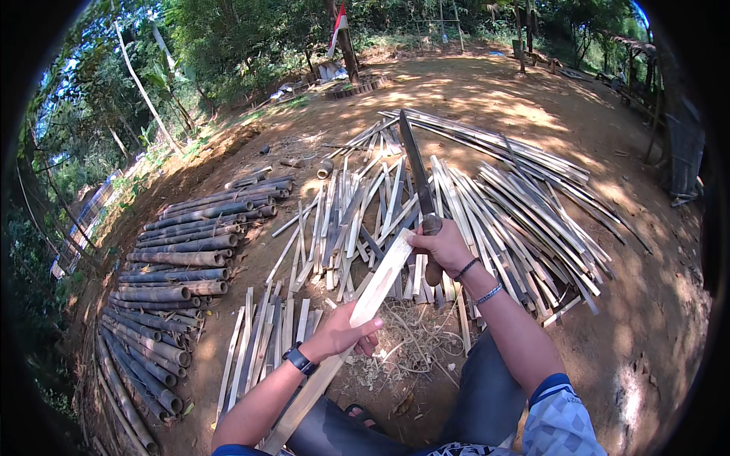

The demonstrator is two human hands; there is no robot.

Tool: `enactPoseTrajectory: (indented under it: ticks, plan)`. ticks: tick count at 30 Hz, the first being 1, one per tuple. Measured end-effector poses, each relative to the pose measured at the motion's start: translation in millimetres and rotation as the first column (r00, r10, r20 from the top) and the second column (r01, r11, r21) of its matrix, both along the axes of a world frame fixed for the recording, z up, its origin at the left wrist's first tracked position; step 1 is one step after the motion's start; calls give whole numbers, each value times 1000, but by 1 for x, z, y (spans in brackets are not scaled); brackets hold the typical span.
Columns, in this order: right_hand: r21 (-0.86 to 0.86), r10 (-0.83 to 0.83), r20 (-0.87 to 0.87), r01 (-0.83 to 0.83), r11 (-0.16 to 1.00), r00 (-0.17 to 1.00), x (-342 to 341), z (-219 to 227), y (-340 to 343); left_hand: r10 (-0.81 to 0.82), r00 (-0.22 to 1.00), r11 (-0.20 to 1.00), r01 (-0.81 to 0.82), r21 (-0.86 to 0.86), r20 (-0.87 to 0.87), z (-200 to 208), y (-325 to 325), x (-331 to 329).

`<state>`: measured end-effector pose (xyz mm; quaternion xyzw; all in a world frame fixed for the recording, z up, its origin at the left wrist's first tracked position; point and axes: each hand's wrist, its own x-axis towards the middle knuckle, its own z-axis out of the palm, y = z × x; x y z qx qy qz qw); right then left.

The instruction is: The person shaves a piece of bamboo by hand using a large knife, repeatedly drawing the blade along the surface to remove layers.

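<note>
My left hand (344, 334) is closed around a pale split bamboo slat (386, 275), thumb along its face. The slat slants from low by my left forearm up toward my right hand (443, 247). That hand grips a machete by its dark handle, and its long dark blade (414, 163) points up and away from me. My right thumb lies at the slat's upper end and seems to touch it. Under the two hands, shavings and fibre scraps (411, 346) lie on the dirt between my legs.
Split bamboo strips (525, 220) are spread in a wide pile ahead and to the right. More strips (255, 342) lie near my left forearm. Whole bamboo poles (190, 258) are stacked at the left. Farther off stand a tree trunk with a flag (339, 26) and dense trees.
</note>
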<state>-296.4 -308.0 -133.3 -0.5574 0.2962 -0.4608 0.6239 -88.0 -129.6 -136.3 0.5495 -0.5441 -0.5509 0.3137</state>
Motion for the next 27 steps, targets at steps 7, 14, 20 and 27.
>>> enactPoseTrajectory:
  ticks: [7,14,20,27]
  plan:
    - [-198,-86,-462,-9,980,883,-7,44,27,242,934,967,-254,-12,-262,-30,50,-40]
    - [-661,-376,-704,-362,657,602,-53,20,89,394,853,914,-402,52,-342,-44,67,-30]
    - [-552,-404,-834,-575,604,376,-54,-5,93,382,842,922,-371,105,-382,-49,67,-35]
    - [-484,-309,-868,-531,695,388,-55,-6,77,336,872,942,-304,142,-357,-50,56,-31]
